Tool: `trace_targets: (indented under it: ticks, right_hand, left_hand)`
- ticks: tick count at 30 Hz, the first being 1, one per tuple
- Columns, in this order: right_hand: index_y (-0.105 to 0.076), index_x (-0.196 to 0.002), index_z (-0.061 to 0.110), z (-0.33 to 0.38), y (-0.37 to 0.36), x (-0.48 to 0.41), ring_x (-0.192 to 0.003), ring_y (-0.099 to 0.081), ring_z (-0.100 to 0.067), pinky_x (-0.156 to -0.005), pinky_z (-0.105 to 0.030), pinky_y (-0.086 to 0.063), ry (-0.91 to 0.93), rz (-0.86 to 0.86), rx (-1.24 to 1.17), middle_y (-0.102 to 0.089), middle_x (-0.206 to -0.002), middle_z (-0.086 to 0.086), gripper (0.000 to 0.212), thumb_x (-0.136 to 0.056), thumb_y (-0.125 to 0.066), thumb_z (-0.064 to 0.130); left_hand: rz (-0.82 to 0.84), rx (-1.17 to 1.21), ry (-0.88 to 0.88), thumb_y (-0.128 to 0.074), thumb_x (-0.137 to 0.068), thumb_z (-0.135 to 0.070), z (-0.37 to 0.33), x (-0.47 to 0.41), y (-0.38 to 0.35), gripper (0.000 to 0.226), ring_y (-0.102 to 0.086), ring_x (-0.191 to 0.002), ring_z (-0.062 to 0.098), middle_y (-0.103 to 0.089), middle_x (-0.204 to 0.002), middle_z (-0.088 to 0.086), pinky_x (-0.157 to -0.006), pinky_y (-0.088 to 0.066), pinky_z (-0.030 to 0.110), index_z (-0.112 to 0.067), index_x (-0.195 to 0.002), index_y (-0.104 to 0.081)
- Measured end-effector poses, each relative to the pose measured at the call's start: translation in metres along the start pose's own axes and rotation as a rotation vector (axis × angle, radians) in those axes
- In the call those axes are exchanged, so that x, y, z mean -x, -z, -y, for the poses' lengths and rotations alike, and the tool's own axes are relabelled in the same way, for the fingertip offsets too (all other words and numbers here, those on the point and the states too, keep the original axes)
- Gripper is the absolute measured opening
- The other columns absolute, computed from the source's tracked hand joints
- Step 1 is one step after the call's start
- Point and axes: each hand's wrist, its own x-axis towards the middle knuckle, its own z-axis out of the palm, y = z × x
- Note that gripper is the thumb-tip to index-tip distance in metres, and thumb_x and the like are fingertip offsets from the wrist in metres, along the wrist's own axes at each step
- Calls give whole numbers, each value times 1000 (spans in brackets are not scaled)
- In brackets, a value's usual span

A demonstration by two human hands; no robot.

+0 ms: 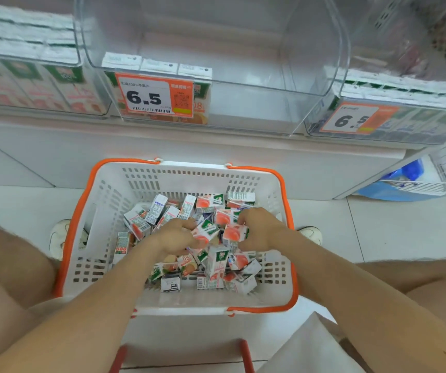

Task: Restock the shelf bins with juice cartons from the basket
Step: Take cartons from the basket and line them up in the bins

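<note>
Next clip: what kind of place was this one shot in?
Probably a small shop or convenience store: clear shelf bins holding juice cartons, an orange price tag reading 6.5 with a barcode, and a shopping basket of cartons.

White tiled floor [377,224] under a pale shelf [41,122]. On the floor, a white basket [189,166] with orange handles, holding a jumble of juice cartons [216,265]. Left shoe [59,238] and right shoe [312,234], both white, planted just beside its two sides. On the shelf, three clear bins in a row. Left bin [28,84] packed with cartons. Middle bin [270,103] holding three upright cartons [160,67] at its front left, behind an orange price tag [154,95] reading 6.5. Right bin [418,125] filled with cartons, bearing a second tag [356,118].
</note>
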Motion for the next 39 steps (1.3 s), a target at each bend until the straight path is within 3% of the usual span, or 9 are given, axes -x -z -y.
trace_targets:
  ticks: [2,7,13,16,19,24,29,33,39]
  right_hand:
    - [-62,-116,16,6,17,10,-93,-60,-21,-71,-33,-53,38,-3,-91,-61,-103,0,55,-72,-89,35]
    - [-70,-128,22,29,58,42,-119,-56,-11,-96,-24,-41,159,-127,-276,-63,-133,6,67,-70,-95,44]
    - [-60,-119,32,60,96,78,-92,-54,-1,-77,-23,-44,188,-280,-552,-56,-108,17,71,-61,-102,36]
    - [-56,-117,35,73,109,87,-104,-63,-12,-86,-37,-57,199,-305,-665,-60,-119,9,79,-55,-104,27]
    - [-63,-113,32,82,127,95,-92,-71,-20,-84,-47,-61,244,-353,-729,-70,-110,2,73,-55,-104,18]
    - [-68,-119,43,98,148,109,-97,-75,-23,-90,-49,-62,309,-392,-848,-69,-119,0,72,-64,-99,9]
    - [-64,-132,30,128,155,115,-104,-72,-16,-90,-40,-63,389,-344,-916,-72,-123,7,73,-74,-89,-7]
    - [-61,-135,19,154,158,111,-103,-74,-17,-88,-39,-63,377,-380,-1066,-76,-118,-1,75,-73,-81,-19]
    - [-71,-123,15,195,170,98,-101,-76,-23,-89,-37,-63,445,-512,-1139,-79,-109,-5,57,-77,-76,-19]
  left_hand:
    - [40,222,-1,-91,-83,-15,-10,16,6,73,-65,-117,23,-63,-134,2,-96,-60,37,-11,-144,-52]
    - [72,374,-149,-91,-82,-15,-37,55,16,61,-73,-105,32,-72,-121,13,-99,-60,50,-16,-132,-56]
    - [69,218,-334,-84,-84,-37,-71,106,19,44,-71,-109,23,-71,-115,0,-96,-62,47,-30,-119,-60]
    - [-9,114,-448,-85,-84,-53,-84,132,25,42,-68,-110,8,-72,-113,-11,-90,-57,29,-32,-114,-63]
    - [-74,35,-547,-83,-81,-60,-92,152,43,47,-69,-110,13,-75,-115,-7,-97,-53,34,-29,-116,-74]
    - [-186,109,-563,-79,-86,-58,-106,165,74,45,-70,-109,18,-75,-116,-3,-93,-53,36,-31,-120,-69]
    - [-140,116,-630,-51,-108,-27,-117,179,97,27,-57,-69,19,-66,-77,4,-65,-43,33,-11,-94,-68]
    - [-157,64,-640,-55,-101,-19,-118,187,119,23,-59,-79,24,-70,-93,11,-73,-42,39,-4,-114,-67]
    - [-342,-10,-756,-65,-103,-21,-131,212,160,15,-75,-85,21,-77,-108,13,-71,-56,39,-14,-115,-65]
